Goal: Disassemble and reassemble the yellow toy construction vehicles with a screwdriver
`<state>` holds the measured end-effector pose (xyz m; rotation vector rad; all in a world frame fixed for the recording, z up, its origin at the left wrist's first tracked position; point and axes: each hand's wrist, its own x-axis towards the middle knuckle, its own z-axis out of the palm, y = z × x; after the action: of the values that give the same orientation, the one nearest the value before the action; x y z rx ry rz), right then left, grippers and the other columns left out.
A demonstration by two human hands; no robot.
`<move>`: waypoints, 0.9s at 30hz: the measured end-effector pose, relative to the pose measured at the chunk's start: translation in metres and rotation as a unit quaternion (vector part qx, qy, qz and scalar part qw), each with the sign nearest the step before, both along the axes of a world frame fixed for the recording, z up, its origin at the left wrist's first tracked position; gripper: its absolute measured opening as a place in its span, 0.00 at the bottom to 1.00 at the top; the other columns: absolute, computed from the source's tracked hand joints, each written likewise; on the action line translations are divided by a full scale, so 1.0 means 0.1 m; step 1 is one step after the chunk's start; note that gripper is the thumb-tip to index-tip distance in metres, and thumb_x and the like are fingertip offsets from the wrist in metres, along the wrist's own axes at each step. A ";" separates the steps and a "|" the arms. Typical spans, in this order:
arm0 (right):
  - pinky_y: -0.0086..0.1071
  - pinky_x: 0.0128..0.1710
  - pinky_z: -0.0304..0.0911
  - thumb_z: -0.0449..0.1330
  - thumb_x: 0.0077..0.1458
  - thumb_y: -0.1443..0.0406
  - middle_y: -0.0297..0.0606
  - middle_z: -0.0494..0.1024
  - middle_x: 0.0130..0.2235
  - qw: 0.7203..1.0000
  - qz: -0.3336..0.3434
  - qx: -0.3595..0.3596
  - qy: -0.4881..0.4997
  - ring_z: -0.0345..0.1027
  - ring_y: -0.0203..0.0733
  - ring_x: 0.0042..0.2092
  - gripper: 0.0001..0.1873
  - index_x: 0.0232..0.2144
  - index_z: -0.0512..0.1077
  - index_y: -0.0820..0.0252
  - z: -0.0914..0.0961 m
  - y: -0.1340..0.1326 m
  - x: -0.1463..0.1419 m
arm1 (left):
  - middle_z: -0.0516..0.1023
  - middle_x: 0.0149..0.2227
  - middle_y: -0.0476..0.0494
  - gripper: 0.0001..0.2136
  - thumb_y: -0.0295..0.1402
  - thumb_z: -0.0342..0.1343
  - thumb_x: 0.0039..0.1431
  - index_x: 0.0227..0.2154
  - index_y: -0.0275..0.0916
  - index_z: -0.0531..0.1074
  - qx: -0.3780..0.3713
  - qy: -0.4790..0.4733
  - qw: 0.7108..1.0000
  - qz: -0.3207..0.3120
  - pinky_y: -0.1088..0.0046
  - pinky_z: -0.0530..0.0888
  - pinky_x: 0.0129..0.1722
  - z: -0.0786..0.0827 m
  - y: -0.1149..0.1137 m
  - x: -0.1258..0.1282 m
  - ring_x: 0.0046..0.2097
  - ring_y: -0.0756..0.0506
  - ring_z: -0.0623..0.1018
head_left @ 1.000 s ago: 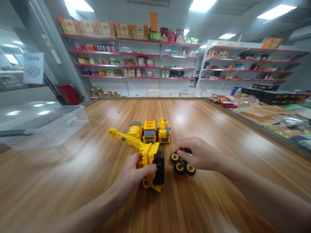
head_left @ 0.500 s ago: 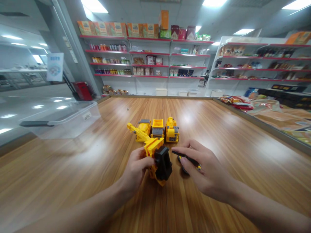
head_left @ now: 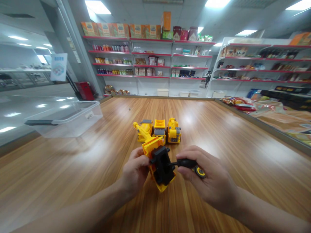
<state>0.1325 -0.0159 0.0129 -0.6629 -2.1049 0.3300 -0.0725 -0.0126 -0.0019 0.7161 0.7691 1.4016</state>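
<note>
My left hand point(head_left: 136, 171) is closed around a yellow toy crane truck point(head_left: 152, 147), tilted so its black underside point(head_left: 162, 165) faces me and to the right. No wheels show on that underside. My right hand point(head_left: 209, 174) grips a screwdriver point(head_left: 186, 162) by its black handle. Its shaft points left and its tip reaches the black underside; whether it sits in a screw I cannot tell. A black toy wheel with a yellow hub point(head_left: 199, 172) lies on the table, partly hidden behind my right hand.
Three yellow toy trucks stand in a row beyond my hands: a left one point(head_left: 145, 126) partly covered by the crane arm, a dump truck point(head_left: 159, 128) and an excavator point(head_left: 174, 131). A clear plastic box point(head_left: 70, 121) sits at the left table edge. Packaged goods point(head_left: 243, 103) lie on the right.
The screwdriver has turned and moved to the toy's underside. The toy crane truck has tilted slightly in my left hand. The wheel beside my right hand shows more now.
</note>
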 end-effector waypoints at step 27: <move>0.31 0.48 0.72 0.61 0.54 0.78 0.40 0.78 0.46 0.994 -0.022 0.108 -0.017 0.73 0.39 0.46 0.18 0.47 0.72 0.60 0.02 -0.05 0.02 | 0.77 0.32 0.45 0.07 0.27 0.61 0.48 0.33 0.37 0.78 0.064 0.040 0.991 -0.110 0.72 0.71 0.37 -0.12 -0.01 0.00 0.35 0.46 0.74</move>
<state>0.1349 -0.0210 0.0153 -0.5890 -2.1172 0.0642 -0.0721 -0.0136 -0.0138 0.9334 0.6440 1.2357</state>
